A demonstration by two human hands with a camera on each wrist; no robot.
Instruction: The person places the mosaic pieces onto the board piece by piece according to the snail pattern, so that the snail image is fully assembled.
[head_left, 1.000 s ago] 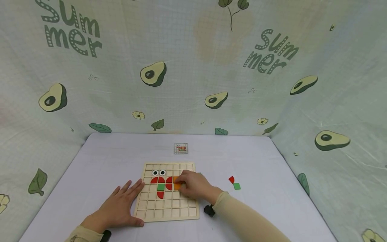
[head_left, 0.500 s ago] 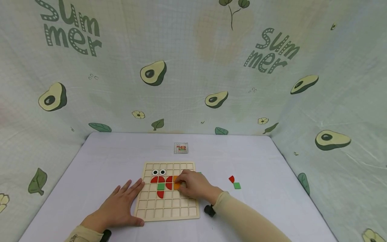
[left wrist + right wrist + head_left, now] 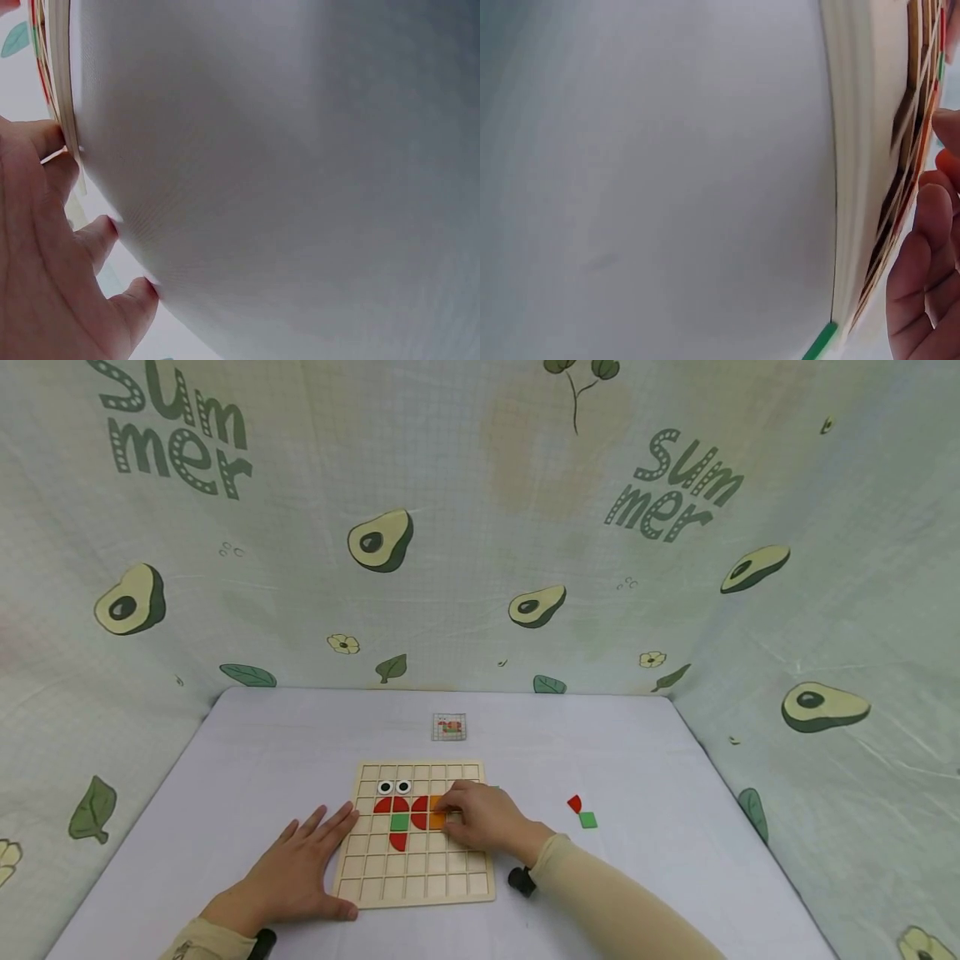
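A wooden grid board (image 3: pixel 415 892) lies on the table, with colored tiles in several cells. My left hand (image 3: pixel 296 868) rests spread out, its fingertips along the board's left edge and its thumb by the near left corner. Over the right half of the board, my right hand (image 3: pixel 480 817) pinches an orange piece (image 3: pixel 946 165) between thumb and fingers. Beside its fingertips, orange tiles (image 3: pixel 437 822) sit right of red quarter-circle tiles (image 3: pixel 419 821). Two eye discs (image 3: pixel 386 787), more red pieces (image 3: pixel 400 842) and a green square (image 3: pixel 400 822) fill other cells. The right hand hides some cells.
Behind the board lies a small picture card (image 3: pixel 448 727). To the right are a loose red piece (image 3: pixel 574 804) and a loose green square (image 3: pixel 588 820). Another green piece (image 3: pixel 820 341) lies by the board's edge. A printed cloth (image 3: pixel 450 635) hangs behind the table.
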